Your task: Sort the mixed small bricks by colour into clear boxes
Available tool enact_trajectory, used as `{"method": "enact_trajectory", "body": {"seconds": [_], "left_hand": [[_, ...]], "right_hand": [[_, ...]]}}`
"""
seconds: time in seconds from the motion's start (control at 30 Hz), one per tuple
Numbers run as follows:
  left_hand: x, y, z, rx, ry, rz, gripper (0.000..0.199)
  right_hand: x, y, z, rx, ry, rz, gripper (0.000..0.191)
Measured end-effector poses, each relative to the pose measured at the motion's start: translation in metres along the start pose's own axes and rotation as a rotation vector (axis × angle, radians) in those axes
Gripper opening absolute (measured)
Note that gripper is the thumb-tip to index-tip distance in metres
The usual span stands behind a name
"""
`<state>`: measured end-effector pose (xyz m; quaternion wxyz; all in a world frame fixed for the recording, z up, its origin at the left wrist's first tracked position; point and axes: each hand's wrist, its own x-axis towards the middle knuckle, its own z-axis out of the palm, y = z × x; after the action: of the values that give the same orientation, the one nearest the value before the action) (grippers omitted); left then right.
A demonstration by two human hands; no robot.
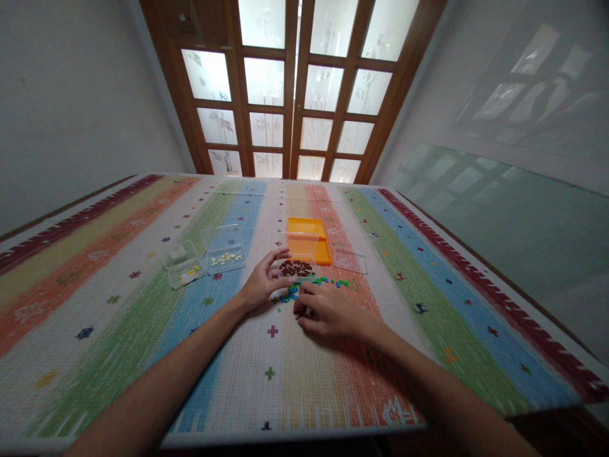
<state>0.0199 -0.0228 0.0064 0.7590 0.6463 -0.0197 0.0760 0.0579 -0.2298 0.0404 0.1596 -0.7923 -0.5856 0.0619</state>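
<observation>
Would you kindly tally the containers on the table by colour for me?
Clear: 4 (brown-piece box, pale-piece box, yellow-piece box, right-hand container)
Orange: 1 (orange case)
Total: 5

Daylight glows through frosted panes in brown wooden doors (pixel 290 114) between pale walls (pixel 71 89).
</observation>
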Motion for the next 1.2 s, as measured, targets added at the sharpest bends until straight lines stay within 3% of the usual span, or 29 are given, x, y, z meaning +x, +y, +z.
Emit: {"method": "enact_trajectory", "body": {"seconds": [0.47,1.2], "left_hand": [[-0.0010,0.0037,0.0032,-0.021,0.016,-0.009,0.071],[-0.0011,0.0019,0.0030,-0.023,0.000,-0.005,0.070]], "right_hand": [[0.0015,-0.0014,0.0063,-0.099,-0.021,-0.034,0.013],[0.0010,0.0047,0.0008,0.012,-0.006,-0.074,0.016]]}}
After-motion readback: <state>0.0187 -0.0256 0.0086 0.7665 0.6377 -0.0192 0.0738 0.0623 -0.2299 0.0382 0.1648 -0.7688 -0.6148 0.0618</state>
